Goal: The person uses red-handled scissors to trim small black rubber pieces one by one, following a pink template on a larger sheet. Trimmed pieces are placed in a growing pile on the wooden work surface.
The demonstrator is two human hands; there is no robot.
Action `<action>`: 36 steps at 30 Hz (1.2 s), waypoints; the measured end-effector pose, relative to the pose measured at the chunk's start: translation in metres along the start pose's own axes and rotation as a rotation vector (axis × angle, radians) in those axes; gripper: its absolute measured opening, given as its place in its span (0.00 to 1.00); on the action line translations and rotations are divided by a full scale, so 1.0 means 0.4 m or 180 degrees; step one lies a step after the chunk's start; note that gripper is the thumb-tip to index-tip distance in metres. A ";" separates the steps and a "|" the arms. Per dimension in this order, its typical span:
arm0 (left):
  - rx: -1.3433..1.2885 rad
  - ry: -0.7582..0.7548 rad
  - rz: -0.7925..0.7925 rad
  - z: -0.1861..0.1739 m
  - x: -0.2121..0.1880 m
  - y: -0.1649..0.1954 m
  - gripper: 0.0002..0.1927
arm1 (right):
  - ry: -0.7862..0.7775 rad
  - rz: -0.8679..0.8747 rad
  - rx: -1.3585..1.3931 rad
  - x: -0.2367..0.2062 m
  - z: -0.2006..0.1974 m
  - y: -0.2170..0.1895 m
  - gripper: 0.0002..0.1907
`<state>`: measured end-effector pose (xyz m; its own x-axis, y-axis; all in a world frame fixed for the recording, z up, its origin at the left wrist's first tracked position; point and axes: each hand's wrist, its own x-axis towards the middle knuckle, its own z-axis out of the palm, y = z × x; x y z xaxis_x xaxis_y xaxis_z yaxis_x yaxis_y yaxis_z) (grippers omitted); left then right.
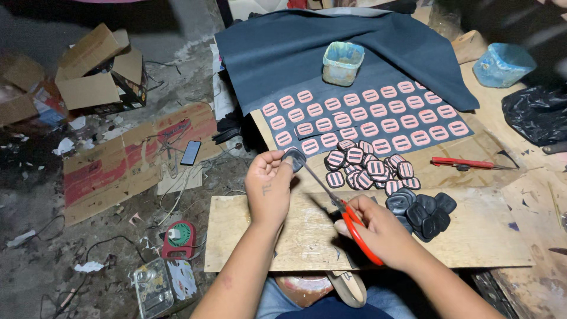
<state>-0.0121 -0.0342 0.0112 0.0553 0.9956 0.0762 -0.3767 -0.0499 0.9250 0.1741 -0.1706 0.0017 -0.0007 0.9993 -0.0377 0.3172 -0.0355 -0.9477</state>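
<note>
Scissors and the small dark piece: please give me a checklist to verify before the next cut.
1. Left hand pinches the dark piece: ok.
2. Right hand holds the red-handled scissors: ok.
3. Blade tips reach the piece: ok.
4. Left fingertips away from the blades: cannot tell.
5. Wooden board lies under the hands: ok.
6. Trimmed black pieces piled apart from the striped pile: ok.

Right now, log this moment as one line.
left hand: pinches dark oval piece | right hand: red-handled scissors, blades at piece | wooden board beneath
</note>
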 end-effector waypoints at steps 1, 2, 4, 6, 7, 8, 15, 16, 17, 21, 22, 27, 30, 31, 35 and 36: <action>-0.0009 -0.0019 0.0026 -0.001 -0.010 0.008 0.10 | 0.0087 0.0168 -0.0431 -0.010 -0.001 -0.013 0.19; -0.0019 -0.0038 0.0054 -0.003 -0.021 0.016 0.09 | 0.0176 0.0335 -0.0863 -0.028 -0.005 -0.027 0.21; -0.0086 -0.0106 0.0150 -0.004 -0.037 0.030 0.09 | 0.0278 0.0510 -0.1350 -0.042 -0.006 -0.054 0.22; -0.0194 -0.0196 0.0269 -0.005 -0.054 0.037 0.08 | 0.0290 0.0539 -0.1457 -0.056 -0.006 -0.075 0.21; -0.0109 -0.0187 0.0264 -0.006 -0.062 0.039 0.07 | 0.0330 0.0563 -0.1445 -0.058 -0.004 -0.084 0.23; -0.0020 -0.0179 0.0251 -0.006 -0.071 0.040 0.07 | 0.0369 0.0594 -0.1430 -0.064 -0.002 -0.090 0.25; 0.0400 -0.0357 0.0317 -0.007 -0.114 0.041 0.09 | 0.0531 0.0476 -0.1182 -0.090 0.020 -0.092 0.23; 0.0340 -0.0311 0.0206 -0.006 -0.114 0.043 0.09 | 0.0535 0.0551 -0.1208 -0.092 0.023 -0.090 0.24; 0.0278 -0.0268 0.0098 -0.005 -0.113 0.046 0.09 | 0.0543 0.0623 -0.1235 -0.094 0.027 -0.088 0.25; 0.0246 -0.0102 -0.0310 -0.009 -0.110 0.056 0.08 | 0.0606 0.0554 -0.1440 -0.101 0.029 -0.085 0.28; 0.0257 -0.0126 -0.0286 -0.010 -0.111 0.057 0.08 | 0.0582 0.0564 -0.1415 -0.102 0.030 -0.084 0.28; 0.0027 -0.0199 -0.0073 -0.005 -0.113 0.050 0.08 | 0.0529 0.0567 -0.1127 -0.110 0.034 -0.068 0.25; -0.0006 -0.0208 0.0004 -0.008 -0.110 0.051 0.08 | 0.0552 0.0637 -0.1136 -0.116 0.035 -0.058 0.22; 0.0037 -0.0204 0.0001 -0.009 -0.112 0.051 0.08 | 0.0574 0.0527 -0.1123 -0.116 0.034 -0.055 0.22; 0.0210 -0.0182 0.0066 -0.011 -0.126 0.049 0.08 | 0.0538 0.0471 -0.1076 -0.115 0.031 -0.058 0.23; 0.0248 -0.0173 0.0090 -0.009 -0.129 0.047 0.08 | 0.0495 0.0565 -0.1071 -0.118 0.030 -0.061 0.23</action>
<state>-0.0253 -0.0863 0.0231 0.0964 0.9880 0.1207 -0.3059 -0.0860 0.9482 0.1551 -0.2169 0.0229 0.2170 0.9689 -0.1186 0.5919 -0.2272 -0.7733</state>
